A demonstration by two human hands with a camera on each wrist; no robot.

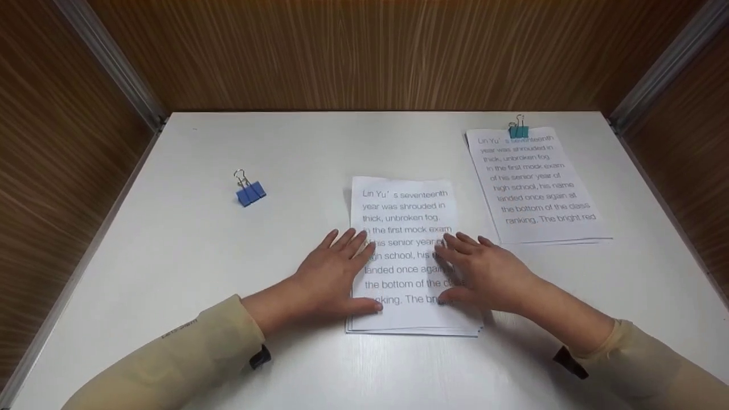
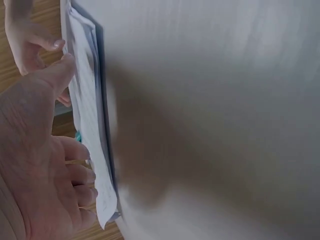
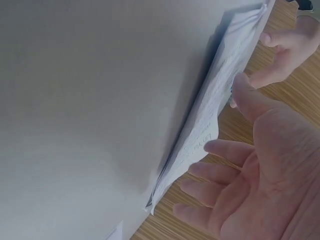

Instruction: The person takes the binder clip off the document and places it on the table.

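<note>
A stack of printed paper sheets [image 1: 404,250] lies on the white table in front of me, its lower edges slightly uneven. My left hand [image 1: 336,273] is at the stack's left side, fingers spread and the fingertips over the margin. On the opposite side, my right hand [image 1: 484,273] has its fingers extended over the right margin, casting a shadow on the print. Both wrist views show the stack [image 2: 90,95] edge-on, with the left thumb [image 2: 62,70] close at its edge and the right fingertips [image 3: 210,145] near the top sheet. Neither hand is curled round the paper.
A blue binder clip [image 1: 251,194] lies to the left on the white table [image 1: 171,256]. At the right, a second stack of printed sheets [image 1: 535,188] carries a teal binder clip [image 1: 519,131] on its top edge. Wood-grain panels [image 1: 364,57] enclose the back and sides.
</note>
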